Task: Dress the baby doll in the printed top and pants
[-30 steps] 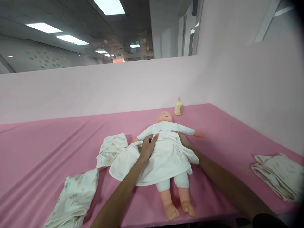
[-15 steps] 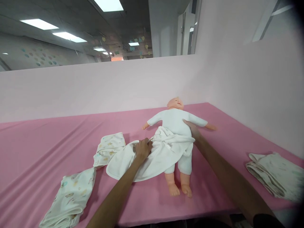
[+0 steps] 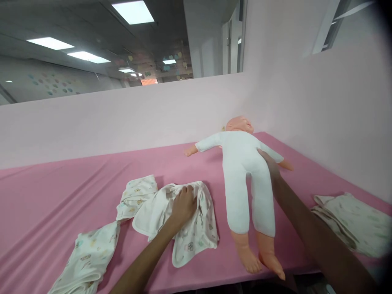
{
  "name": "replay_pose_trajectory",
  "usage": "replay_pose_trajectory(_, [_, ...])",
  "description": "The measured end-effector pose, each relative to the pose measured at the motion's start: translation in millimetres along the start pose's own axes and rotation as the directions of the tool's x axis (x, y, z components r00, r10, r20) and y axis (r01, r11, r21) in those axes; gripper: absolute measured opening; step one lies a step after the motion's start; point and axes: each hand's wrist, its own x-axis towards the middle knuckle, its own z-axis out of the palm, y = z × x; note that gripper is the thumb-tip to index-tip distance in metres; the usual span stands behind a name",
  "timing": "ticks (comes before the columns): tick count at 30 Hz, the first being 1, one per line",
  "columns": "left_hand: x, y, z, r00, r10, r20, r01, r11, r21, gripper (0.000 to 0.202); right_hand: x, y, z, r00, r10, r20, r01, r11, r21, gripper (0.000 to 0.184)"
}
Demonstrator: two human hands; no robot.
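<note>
A baby doll (image 3: pixel 240 163) with a white cloth body lies tilted on its back, its head toward the wall and its bare feet near the table's front edge. My right hand (image 3: pixel 271 167) grips the doll's side at the waist, thumb on top and the other fingers hidden beneath. To the left, my left hand (image 3: pixel 184 206) is closed on a crumpled white printed baby garment (image 3: pixel 196 241), which lies spread on the pink sheet, apart from the doll. The garment's exact kind is hard to tell.
Folded printed clothes (image 3: pixel 92 251) lie at the front left, with another folded piece (image 3: pixel 137 194) behind them. A folded pale cloth (image 3: pixel 355 224) sits at the right. The pink sheet (image 3: pixel 61 192) meets a white wall (image 3: pixel 122 126) at the back and right.
The garment has come off the doll's lower body and lies to its left, under my left hand. My right hand has raised and shifted the doll rightward and nearer.
</note>
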Motion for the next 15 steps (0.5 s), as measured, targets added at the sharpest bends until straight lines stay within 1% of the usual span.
replay_pose_trajectory(2, [-7, 4, -5.4, 0.981, -0.017, 0.193, 0.063, 0.97, -0.235, 0.049, -2, -1, -8, 0.999, -0.022, -0.026, 0.022, 1.0, -0.008, 0.035])
replay_pose_trajectory(3, [-8, 5, -6.8, 0.966, -0.01, 0.259, 0.1, 0.935, -0.34, 0.056, -3, -2, -11, 0.999, -0.035, -0.039, 0.035, 0.999, -0.016, 0.034])
replay_pose_trajectory(4, [-6, 7, -7.4, 0.954, 0.003, 0.301, 0.136, 0.889, -0.438, 0.059, -4, -3, -13, 0.998, -0.045, -0.052, 0.044, 0.999, -0.028, 0.034])
replay_pose_trajectory(6, [4, 14, -6.7, 0.932, 0.021, 0.362, 0.224, 0.752, -0.62, 0.055, -6, -5, -17, 0.995, -0.061, -0.079, 0.057, 0.997, -0.052, 0.033])
replay_pose_trajectory(8, [20, 27, -5.0, 0.903, 0.02, 0.43, 0.345, 0.561, -0.752, 0.045, -7, -7, -19, 0.993, -0.069, -0.1, 0.062, 0.996, -0.068, 0.032])
replay_pose_trajectory(9, [30, 35, -4.1, 0.892, 0.002, 0.452, 0.399, 0.465, -0.79, 0.039, -7, -8, -20, 0.992, -0.07, -0.106, 0.062, 0.996, -0.071, 0.032])
replay_pose_trajectory(11, [53, 54, -2.1, 0.886, 0.001, 0.463, 0.439, 0.317, -0.841, 0.032, -7, -10, -20, 0.991, -0.073, -0.11, 0.066, 0.996, -0.068, 0.033])
replay_pose_trajectory(13, [77, 74, 1.3, 0.908, -0.027, 0.419, 0.409, 0.281, -0.868, 0.027, -7, -12, -21, 0.992, -0.078, -0.104, 0.072, 0.996, -0.061, 0.034])
replay_pose_trajectory(15, [100, 92, 7.0, 0.927, -0.087, 0.365, 0.374, 0.297, -0.879, 0.02, -6, -12, -23, 0.993, -0.079, -0.089, 0.074, 0.996, -0.057, 0.035])
